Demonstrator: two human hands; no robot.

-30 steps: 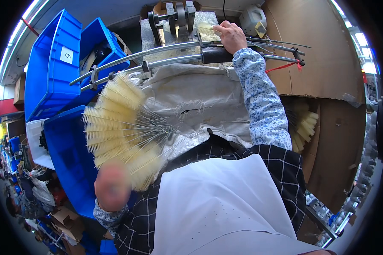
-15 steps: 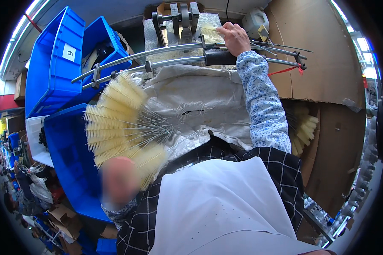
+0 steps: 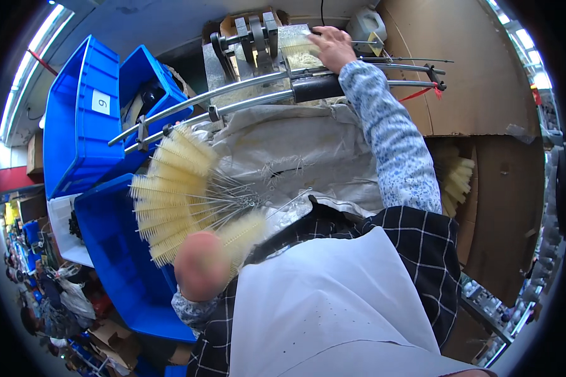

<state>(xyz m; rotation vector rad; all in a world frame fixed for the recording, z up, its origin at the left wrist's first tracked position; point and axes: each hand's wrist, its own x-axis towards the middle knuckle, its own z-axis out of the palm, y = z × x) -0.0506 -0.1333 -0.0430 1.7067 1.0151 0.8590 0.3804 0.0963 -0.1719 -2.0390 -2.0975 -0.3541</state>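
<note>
At the far side, my right hand (image 3: 334,48) has its fingers closed around the end of a pale bristle brush (image 3: 295,46) over the metal plate of a machine. A thin wire rod (image 3: 366,43) sticks out to the right of that hand. My left hand (image 3: 201,266), smeared by motion, is at the lower left beside a blurred brush (image 3: 243,234), whose wire stem points up to the right. Its fingers cannot be made out. Beyond it, several wire-stemmed brushes (image 3: 173,195) lie fanned out, bristles to the left, on a whitish cloth (image 3: 295,141).
Two metal rails (image 3: 245,99) with a black sleeve (image 3: 317,88) cross in front of the machine (image 3: 258,44). Blue bins (image 3: 82,138) stand at left. A cardboard panel (image 3: 465,75) stands at right, with more brushes (image 3: 458,179) below it. A whitish jug (image 3: 366,26) sits behind.
My right hand has shifted a little left with the brush over the plate. My left hand has moved slightly right, and the brush beside it has blurred and come away from the fan.
</note>
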